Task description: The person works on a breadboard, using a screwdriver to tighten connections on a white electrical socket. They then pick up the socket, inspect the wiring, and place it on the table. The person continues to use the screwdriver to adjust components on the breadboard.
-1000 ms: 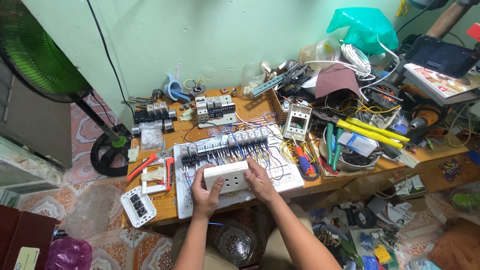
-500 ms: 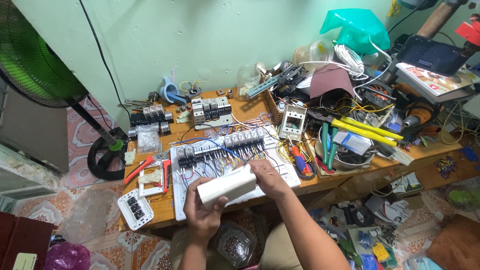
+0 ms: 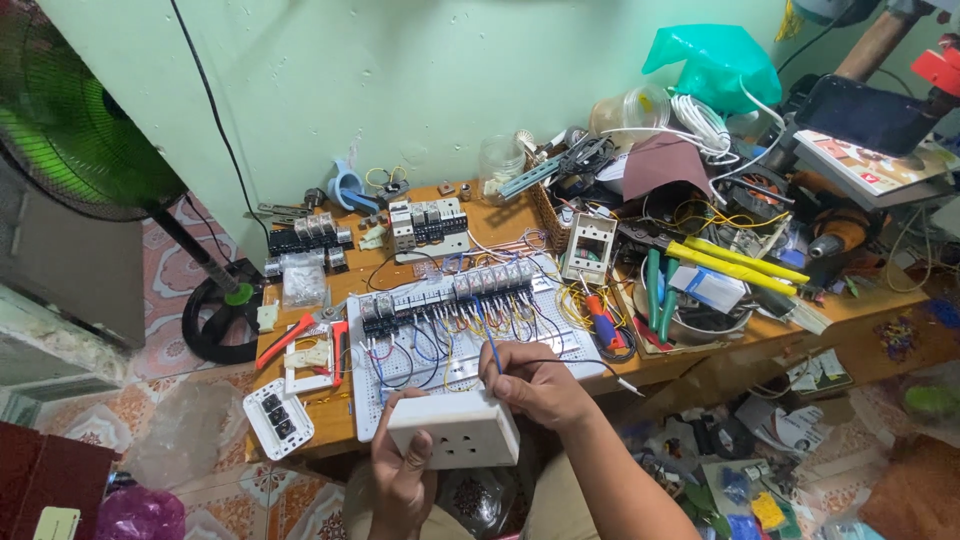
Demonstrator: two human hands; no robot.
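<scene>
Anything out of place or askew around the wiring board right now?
Yes. A white socket plate hangs over the table's front-left edge. Papers and discs litter the floor on the right. The left hand holds the white socket box tilted.

Bright, even daylight, soft shadows under the bench, mild wide-angle bending at the edges, fan blades blurred, centre sharp

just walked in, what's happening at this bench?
A person holds a white socket box in the left hand, below the front edge of a perforated wiring board with rows of relays. The right hand rests on the box's top edge, pinching a blue wire that runs up onto the board. Tools clutter the wooden bench.
</scene>
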